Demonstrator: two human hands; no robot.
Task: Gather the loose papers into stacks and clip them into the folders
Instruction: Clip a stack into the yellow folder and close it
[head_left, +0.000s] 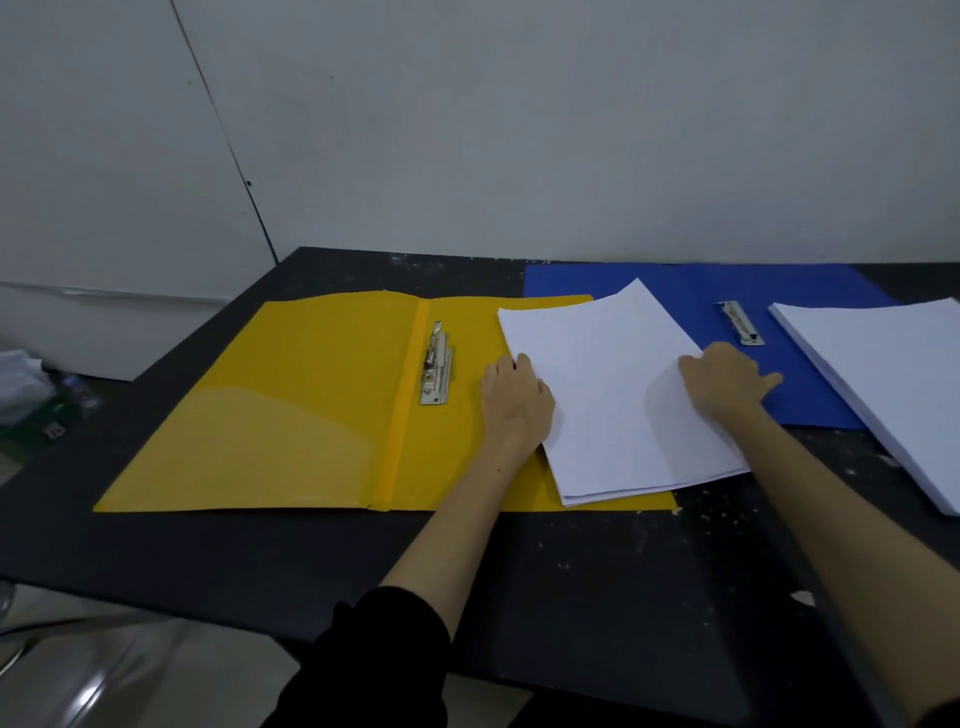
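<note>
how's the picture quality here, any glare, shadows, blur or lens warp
Head view: dim, flat light. The right hand casts a soft shadow on the paper stack it shares with the left hand. Faint sheen on the yellow folder pocket. Wide-angle warp bends the black table edges. The whole frame is slightly soft, and the paper shows no readable print.

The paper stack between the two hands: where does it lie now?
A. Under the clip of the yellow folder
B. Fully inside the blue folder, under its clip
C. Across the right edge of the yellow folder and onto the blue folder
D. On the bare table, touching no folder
C: the paper stack overlaps the yellow folder and the blue folder, and it lies clear of the yellow folder's clip.
</note>
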